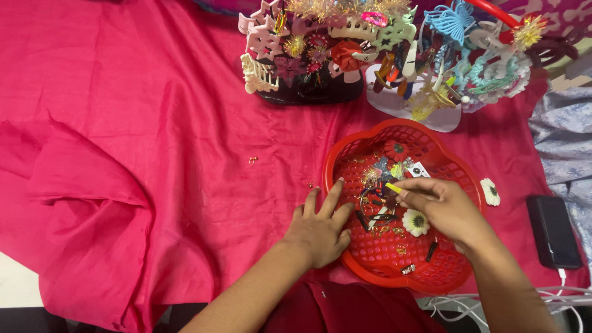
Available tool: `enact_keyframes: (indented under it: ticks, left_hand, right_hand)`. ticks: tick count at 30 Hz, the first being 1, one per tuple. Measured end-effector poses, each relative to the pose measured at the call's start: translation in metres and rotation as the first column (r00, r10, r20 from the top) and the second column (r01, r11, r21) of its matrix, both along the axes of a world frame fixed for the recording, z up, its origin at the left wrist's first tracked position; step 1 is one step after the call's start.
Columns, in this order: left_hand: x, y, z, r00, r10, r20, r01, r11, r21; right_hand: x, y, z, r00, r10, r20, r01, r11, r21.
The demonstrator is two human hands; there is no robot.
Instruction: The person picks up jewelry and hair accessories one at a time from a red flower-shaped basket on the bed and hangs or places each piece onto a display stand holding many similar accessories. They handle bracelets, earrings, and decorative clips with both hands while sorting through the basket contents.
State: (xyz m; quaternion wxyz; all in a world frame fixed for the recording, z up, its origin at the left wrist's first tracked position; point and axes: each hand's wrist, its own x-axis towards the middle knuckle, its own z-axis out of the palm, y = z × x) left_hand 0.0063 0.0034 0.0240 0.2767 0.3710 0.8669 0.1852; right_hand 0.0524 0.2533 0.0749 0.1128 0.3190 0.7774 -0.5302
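Left hand [319, 229] flat on the rim of the red basket [431, 143], fingers [332, 198] spread and released, gripping nothing. Right hand [445, 208] inside the basket, fingers pinched on a small yellow clip [393, 188]. Just below those fingers, a white flower clip [415, 222]; beyond them, a heap of hair clips [394, 49] on pink cloth [154, 135]

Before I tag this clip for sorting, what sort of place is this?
Probably a hair-accessory stall or home sorting spot: a table under pink cloth, upright stands crowded with plastic claw clips, and a red perforated plastic basket of small clips that both hands pick through.
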Motion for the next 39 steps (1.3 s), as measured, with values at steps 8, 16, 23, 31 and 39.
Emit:
enact_keyframes:
  ticks: [8, 16, 23, 31, 39]
  left_hand:
    - [-0.007, 0.001, 0.005, 0.999, -0.019, 0.045, 0.019, 1.000, -0.018]
    - [-0.005, 0.003, 0.004, 1.000, -0.023, 0.014, 0.023, 1.000, -0.020]
    - [-0.004, 0.001, 0.004, 1.000, -0.006, 0.007, 0.006, 1.000, 0.012]
    - [-0.010, -0.001, 0.002, 0.999, -0.016, 0.047, 0.016, 1.000, 0.009]
    - [-0.017, -0.001, -0.002, 0.999, -0.019, 0.030, 0.018, 0.999, 0.029]
  right_hand:
    - [-0.025, -0.009, 0.021, 0.918, -0.292, -0.268, 0.207, 0.930, -0.304]
    - [-0.081, 0.003, 0.047, 0.754, -0.363, -0.547, 0.129, 0.899, -0.419]
    - [-0.150, 0.000, 0.064, 0.718, -0.543, -0.435, 0.280, 0.797, -0.535]
    - [-0.183, 0.007, 0.044, 0.226, 0.292, -0.930, 0.194, 0.922, 0.336]
    - [-0.207, 0.019, 0.051, 0.228, 0.498, -0.837, 0.137, 0.834, 0.534]
